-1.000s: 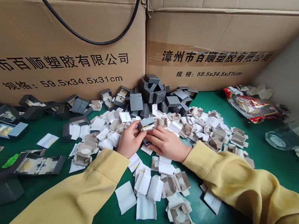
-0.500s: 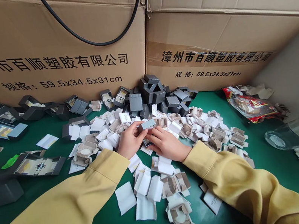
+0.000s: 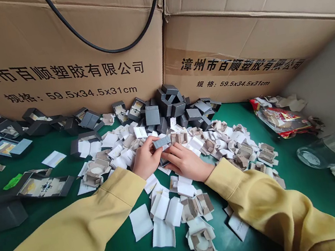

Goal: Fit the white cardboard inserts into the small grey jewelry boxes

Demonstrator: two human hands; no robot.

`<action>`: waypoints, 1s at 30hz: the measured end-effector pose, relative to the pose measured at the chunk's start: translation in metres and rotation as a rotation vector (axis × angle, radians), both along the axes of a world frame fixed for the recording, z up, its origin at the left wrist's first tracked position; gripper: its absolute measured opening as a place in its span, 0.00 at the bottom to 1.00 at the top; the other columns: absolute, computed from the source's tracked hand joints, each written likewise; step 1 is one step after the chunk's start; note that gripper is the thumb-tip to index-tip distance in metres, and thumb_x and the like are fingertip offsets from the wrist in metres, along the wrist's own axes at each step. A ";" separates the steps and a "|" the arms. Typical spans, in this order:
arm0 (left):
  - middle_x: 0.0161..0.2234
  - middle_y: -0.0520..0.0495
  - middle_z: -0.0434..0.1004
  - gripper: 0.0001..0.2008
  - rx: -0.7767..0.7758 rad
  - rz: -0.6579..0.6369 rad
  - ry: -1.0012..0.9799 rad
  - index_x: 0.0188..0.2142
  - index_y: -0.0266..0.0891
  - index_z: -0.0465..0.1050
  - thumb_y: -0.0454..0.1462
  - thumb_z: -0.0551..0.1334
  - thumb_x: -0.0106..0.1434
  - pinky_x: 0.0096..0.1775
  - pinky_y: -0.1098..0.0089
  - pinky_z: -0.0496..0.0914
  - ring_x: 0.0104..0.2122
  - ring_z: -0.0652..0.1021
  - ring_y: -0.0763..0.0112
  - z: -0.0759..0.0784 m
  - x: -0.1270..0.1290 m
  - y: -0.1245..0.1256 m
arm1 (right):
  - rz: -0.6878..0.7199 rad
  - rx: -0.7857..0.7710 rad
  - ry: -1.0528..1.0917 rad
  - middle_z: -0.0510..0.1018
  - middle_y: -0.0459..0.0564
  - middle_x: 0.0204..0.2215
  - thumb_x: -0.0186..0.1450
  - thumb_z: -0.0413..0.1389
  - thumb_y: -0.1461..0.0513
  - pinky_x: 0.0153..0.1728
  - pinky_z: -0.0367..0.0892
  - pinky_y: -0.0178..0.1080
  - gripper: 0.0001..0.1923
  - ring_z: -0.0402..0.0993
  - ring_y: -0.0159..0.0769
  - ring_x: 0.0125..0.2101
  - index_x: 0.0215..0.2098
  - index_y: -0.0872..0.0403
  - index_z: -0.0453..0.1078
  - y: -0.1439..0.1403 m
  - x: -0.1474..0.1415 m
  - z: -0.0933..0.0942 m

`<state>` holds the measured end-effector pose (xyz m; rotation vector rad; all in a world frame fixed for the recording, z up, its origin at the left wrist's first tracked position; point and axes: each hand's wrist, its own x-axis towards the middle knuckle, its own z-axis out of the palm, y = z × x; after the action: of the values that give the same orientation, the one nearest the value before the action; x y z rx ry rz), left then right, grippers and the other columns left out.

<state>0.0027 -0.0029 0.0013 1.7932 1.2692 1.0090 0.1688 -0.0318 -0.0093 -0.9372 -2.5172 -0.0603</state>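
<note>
A small dark grey jewelry box (image 3: pixel 161 142) is held between my two hands, over the middle of a heap of paper pieces. My left hand (image 3: pixel 147 159) grips it from the left, thumb and fingers closed on its side. From the right, the curled fingers of my right hand (image 3: pixel 185 162) close on its lower front. My fingers cover much of the box, so its inside is hidden. Around my hands lie folded white paper cards (image 3: pixel 160 206) and beige cardboard inserts (image 3: pixel 197 206).
More grey boxes (image 3: pixel 170 103) are piled behind the papers, with open ones (image 3: pixel 44 184) at the left. Large cardboard cartons (image 3: pixel 76 38) stand at the back under a hanging black cable (image 3: pixel 110 50). At right are a red snack bag (image 3: pixel 281 117) and a glass jar (image 3: pixel 334 146).
The box in my hands has tilted slightly and shifted a little left. My right fingers have moved slightly on its lower part.
</note>
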 end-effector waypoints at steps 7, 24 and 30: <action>0.25 0.52 0.73 0.07 0.005 0.047 0.077 0.34 0.41 0.67 0.40 0.56 0.59 0.29 0.72 0.64 0.24 0.71 0.71 -0.005 -0.003 0.002 | -0.073 0.064 0.066 0.67 0.57 0.49 0.66 0.49 0.53 0.42 0.64 0.45 0.18 0.62 0.43 0.41 0.48 0.57 0.66 -0.005 0.002 0.004; 0.34 0.47 0.76 0.11 -0.075 -0.061 -0.225 0.40 0.37 0.69 0.40 0.56 0.59 0.41 0.66 0.69 0.38 0.75 0.64 -0.011 -0.006 0.005 | -0.091 -0.015 0.084 0.67 0.57 0.55 0.69 0.43 0.54 0.45 0.63 0.45 0.22 0.63 0.44 0.47 0.56 0.59 0.60 -0.006 0.002 0.007; 0.43 0.42 0.75 0.22 -0.216 -0.322 -0.263 0.53 0.34 0.65 0.41 0.56 0.60 0.45 0.64 0.69 0.44 0.75 0.59 0.002 -0.008 -0.002 | -0.196 0.042 0.301 0.77 0.51 0.41 0.69 0.46 0.62 0.41 0.65 0.37 0.12 0.69 0.36 0.42 0.45 0.55 0.69 -0.004 0.005 0.002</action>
<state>-0.0057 -0.0050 0.0033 1.5758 0.8602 0.8556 0.1739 -0.0356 -0.0070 -1.0860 -2.1373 -0.0298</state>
